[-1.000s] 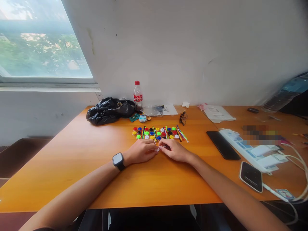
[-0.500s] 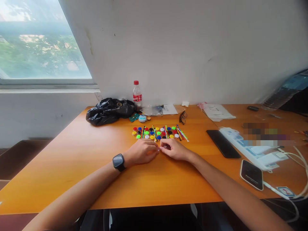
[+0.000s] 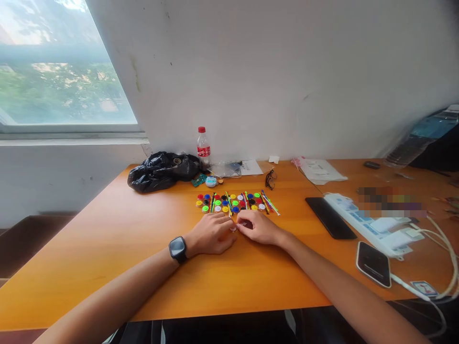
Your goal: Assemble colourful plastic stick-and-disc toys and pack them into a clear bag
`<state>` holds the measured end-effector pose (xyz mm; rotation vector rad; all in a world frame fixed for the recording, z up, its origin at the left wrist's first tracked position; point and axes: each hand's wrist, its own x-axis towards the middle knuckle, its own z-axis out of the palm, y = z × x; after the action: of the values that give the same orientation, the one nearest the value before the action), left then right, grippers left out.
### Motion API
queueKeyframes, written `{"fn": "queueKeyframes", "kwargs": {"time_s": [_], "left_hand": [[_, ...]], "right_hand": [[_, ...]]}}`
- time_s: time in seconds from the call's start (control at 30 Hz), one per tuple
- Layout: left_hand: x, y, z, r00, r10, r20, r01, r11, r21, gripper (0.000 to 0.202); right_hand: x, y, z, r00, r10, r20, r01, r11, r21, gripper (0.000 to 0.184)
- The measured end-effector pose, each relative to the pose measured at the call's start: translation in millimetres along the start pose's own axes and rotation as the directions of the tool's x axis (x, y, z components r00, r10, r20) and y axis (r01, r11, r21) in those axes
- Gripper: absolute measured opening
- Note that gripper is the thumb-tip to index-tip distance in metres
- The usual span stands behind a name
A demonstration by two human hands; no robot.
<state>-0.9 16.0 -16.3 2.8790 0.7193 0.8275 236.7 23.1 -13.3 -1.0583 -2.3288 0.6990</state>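
The left hand and right hand are seen resting on the orange worktop, their fingertips brought together. Both hands are curled and pinched on a small pale disc, held just above the worktop between them; most of it is hidden by the fingers. It is judged to be light, stiff plastic, smooth enough to slip, and best gripped at its rim with thumb and forefinger. A dark smartwatch is worn on the left wrist. Just beyond the hands, coloured discs and sticks are laid out in rows. Farther back, a black plastic bag, a red-capped bottle and eyeglasses are set near the wall. To the right lie a black phone, a white power strip and a second phone.
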Motion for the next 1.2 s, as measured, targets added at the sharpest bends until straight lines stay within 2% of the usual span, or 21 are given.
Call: {"fn": "queueKeyframes", "kwargs": {"time_s": [0.17, 0.27, 0.43, 0.53, 0.67, 0.77, 0.87, 0.93, 1.07, 1.2], "left_hand": [[0.7, 1.4, -4.6, 0.979, -0.101, -0.177, 0.098, 0.995, -0.025, 0.022], [-0.9, -0.8, -7.7, 0.938, -0.187, -0.291, 0.176, 0.982, -0.063, 0.018], [-4.4, -11.0, -13.1, 0.873, -0.313, -0.375, 0.271, 0.949, -0.160, 0.015], [-6.8, -26.5, -16.6, 0.786, -0.422, -0.451, 0.364, 0.907, -0.215, 0.022], [-13.2, -62.1, -18.6, 0.617, -0.563, -0.550, 0.517, 0.817, -0.256, 0.028], [-19.2, -88.3, -17.7, 0.527, -0.672, -0.520, 0.586, 0.731, -0.350, 0.022], [-23.9, -100.9, -17.0, 0.460, -0.752, -0.472, 0.594, 0.656, -0.466, 0.010], [-25.2, -100.9, -16.9, 0.454, -0.774, -0.441, 0.612, 0.631, -0.478, 0.007], [-24.6, -92.4, -16.6, 0.497, -0.805, -0.325, 0.698, 0.593, -0.402, 0.009], [-22.9, -86.6, -17.2, 0.499, -0.809, -0.312, 0.758, 0.582, -0.296, 0.015]], "right_hand": [[-0.8, -3.6, -4.0, 0.994, -0.020, -0.109, 0.026, 0.998, 0.054, 0.020], [-0.8, -4.4, -4.9, 0.988, 0.035, -0.147, -0.021, 0.995, 0.101, 0.030], [-1.5, -1.7, -5.3, 0.972, 0.112, -0.205, -0.071, 0.978, 0.195, 0.047], [-1.7, 2.8, -5.4, 0.959, 0.111, -0.259, -0.068, 0.983, 0.171, 0.048], [-1.6, 8.9, -4.4, 0.959, 0.100, -0.265, -0.071, 0.990, 0.118, 0.047], [-2.0, 9.7, -4.5, 0.965, 0.036, -0.260, -0.031, 0.999, 0.025, 0.043], [-2.9, 7.1, -6.5, 0.968, -0.039, -0.247, 0.021, 0.997, -0.076, 0.039], [-3.4, 5.0, -8.5, 0.966, -0.073, -0.248, 0.045, 0.992, -0.115, 0.037], [-3.3, 3.1, -10.8, 0.954, -0.117, -0.275, 0.082, 0.987, -0.135, 0.036], [-3.1, 4.2, -9.5, 0.956, -0.124, -0.265, 0.088, 0.985, -0.146, 0.035]]}}
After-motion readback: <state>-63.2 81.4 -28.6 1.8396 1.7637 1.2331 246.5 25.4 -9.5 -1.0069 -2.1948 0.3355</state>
